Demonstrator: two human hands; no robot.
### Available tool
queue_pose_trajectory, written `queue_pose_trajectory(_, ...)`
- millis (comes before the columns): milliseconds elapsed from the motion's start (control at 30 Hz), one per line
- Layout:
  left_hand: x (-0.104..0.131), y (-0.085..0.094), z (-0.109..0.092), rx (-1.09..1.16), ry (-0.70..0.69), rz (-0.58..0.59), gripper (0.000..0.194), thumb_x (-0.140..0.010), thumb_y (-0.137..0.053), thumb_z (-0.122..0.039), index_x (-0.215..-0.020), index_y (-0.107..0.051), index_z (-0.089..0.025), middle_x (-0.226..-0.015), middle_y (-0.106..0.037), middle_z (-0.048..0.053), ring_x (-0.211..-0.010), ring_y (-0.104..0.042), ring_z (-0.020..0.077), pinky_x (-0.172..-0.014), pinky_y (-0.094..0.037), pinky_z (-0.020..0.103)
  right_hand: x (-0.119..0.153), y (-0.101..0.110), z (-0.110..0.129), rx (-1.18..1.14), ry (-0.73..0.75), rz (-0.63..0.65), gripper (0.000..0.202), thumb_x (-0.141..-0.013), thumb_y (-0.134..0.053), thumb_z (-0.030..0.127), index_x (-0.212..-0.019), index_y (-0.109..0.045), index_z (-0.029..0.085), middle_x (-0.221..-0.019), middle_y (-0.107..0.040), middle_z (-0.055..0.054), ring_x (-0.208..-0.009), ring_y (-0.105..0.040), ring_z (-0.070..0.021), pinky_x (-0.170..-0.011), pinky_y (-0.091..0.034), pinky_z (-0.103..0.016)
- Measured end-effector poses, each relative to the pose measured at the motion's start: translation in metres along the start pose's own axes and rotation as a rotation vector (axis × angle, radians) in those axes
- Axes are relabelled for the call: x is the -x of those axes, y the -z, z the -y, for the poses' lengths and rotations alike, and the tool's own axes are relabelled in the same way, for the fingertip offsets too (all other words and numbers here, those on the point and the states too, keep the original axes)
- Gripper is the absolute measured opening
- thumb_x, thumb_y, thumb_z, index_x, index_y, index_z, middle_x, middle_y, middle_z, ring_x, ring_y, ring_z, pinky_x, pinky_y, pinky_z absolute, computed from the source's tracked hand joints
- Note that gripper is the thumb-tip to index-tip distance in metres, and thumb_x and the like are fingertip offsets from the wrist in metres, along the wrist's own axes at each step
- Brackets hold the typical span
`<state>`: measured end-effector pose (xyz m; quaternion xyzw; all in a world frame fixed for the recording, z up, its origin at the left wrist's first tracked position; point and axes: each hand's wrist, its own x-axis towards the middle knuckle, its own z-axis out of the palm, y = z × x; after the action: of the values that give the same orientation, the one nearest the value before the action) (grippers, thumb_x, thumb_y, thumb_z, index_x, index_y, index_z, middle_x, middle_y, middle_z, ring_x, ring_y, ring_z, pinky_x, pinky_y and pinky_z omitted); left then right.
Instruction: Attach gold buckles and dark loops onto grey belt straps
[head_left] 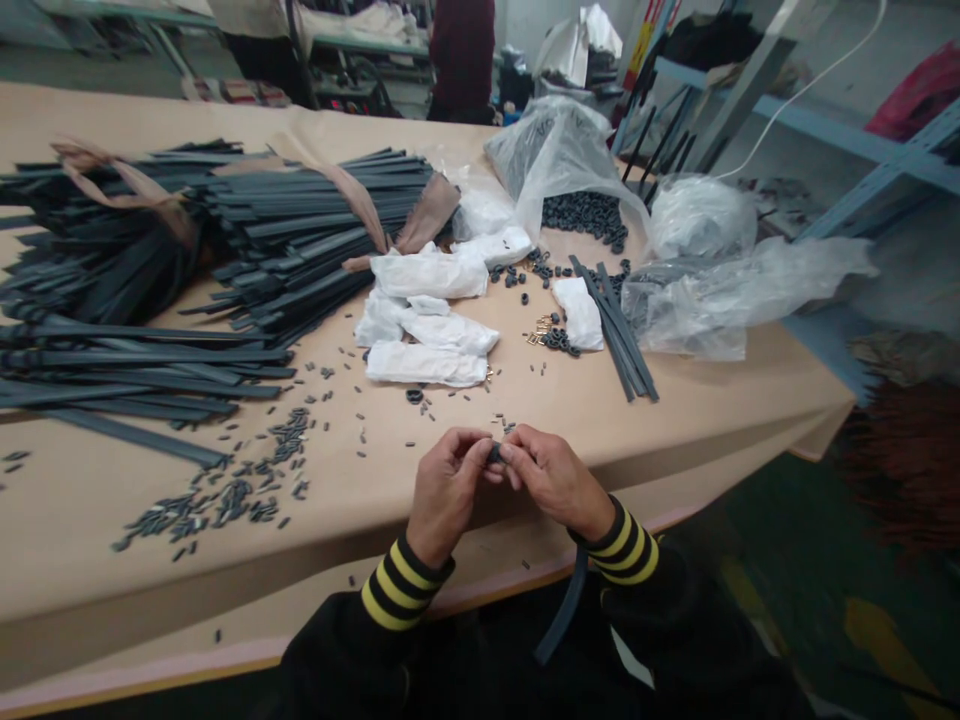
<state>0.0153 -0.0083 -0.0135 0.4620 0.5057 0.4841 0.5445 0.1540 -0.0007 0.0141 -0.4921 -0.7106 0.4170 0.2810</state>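
My left hand and my right hand meet at the table's front edge, fingertips pinched together on a small dark part. A dark flat strip hangs down below my right wrist; I cannot tell what holds it. Both sleeves are black with yellow stripes. Small dark bits lie scattered to the left of my hands.
Large bundles of dark strips fill the left of the paper-covered table. White wrapped packets, several loose strips, black rings and clear plastic bags lie beyond. People stand at the far side. A metal rack is right.
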Motion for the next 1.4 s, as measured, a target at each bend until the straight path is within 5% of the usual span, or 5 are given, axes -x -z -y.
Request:
queue_pose_trajectory(200,-0.001,0.000,-0.007,0.091,0.096,0.121,0.021,-0.078,-0.054,-0.035,-0.073,-0.051,-0.015,-0.052,-0.048,-0.006,-0.042,-0.041,0.0038,-0.043,-0.032,0.016,-0.002,-0.015,0.003,0.063,-0.064,-0.161,0.021,-0.091,-0.029,0.032,-0.097,-0.043,0.017,-0.054,-0.048,0.004,-0.049,-0.049,-0.0117,-0.049,-0.034,-0.021)
queue_pose_trajectory(633,-0.015,0.010,-0.021,0.341,0.144,0.050,0.020,-0.078,-0.054,-0.034,-0.071,-0.051,-0.015,-0.061,-0.044,-0.004,-0.054,-0.042,0.0072,-0.049,-0.038,0.019,-0.006,0.032,0.013,0.012,0.047,0.134,0.016,-0.084,-0.044,0.022,-0.070,-0.050,0.016,-0.054,-0.054,0.003,-0.046,-0.044,-0.0066,-0.048,-0.033,-0.018)
queue_pose_trajectory(800,-0.048,0.001,-0.033,-0.228,0.015,0.285,0.026,-0.081,-0.046,-0.039,-0.075,-0.055,-0.015,-0.064,-0.053,0.001,-0.058,-0.051,0.0128,-0.055,-0.042,0.025,-0.006,0.050,-0.008,-0.373,-0.169,0.164,0.011,-0.082,-0.041,0.025,-0.079,-0.046,0.016,-0.067,-0.059,0.000,-0.042,-0.046,-0.0056,-0.039,-0.036,-0.017)
queue_pose_trajectory(1000,-0.130,-0.039,-0.038,-1.080,-0.578,0.265,0.021,-0.083,-0.039,-0.019,-0.090,-0.058,-0.013,-0.091,-0.058,0.011,-0.086,-0.053,0.0212,-0.078,-0.041,0.033,-0.015,0.047,-0.048,-0.740,-0.292,-0.248,0.012,-0.078,-0.046,0.028,-0.079,-0.043,0.016,-0.067,-0.052,0.004,-0.038,-0.034,-0.0020,-0.032,-0.027,-0.012)
queue_pose_trajectory(1400,-0.164,-0.055,-0.037,-1.156,-0.601,0.421,0.020,-0.078,-0.039,-0.011,-0.069,-0.057,-0.014,-0.072,-0.055,0.008,-0.069,-0.052,0.0185,-0.065,-0.039,0.029,-0.016,0.046,-0.052,-0.716,-0.254,-0.294,0.020,-0.079,-0.047,0.036,-0.080,-0.044,0.017,-0.057,-0.044,0.007,-0.034,-0.026,-0.0022,-0.031,-0.022,-0.014)
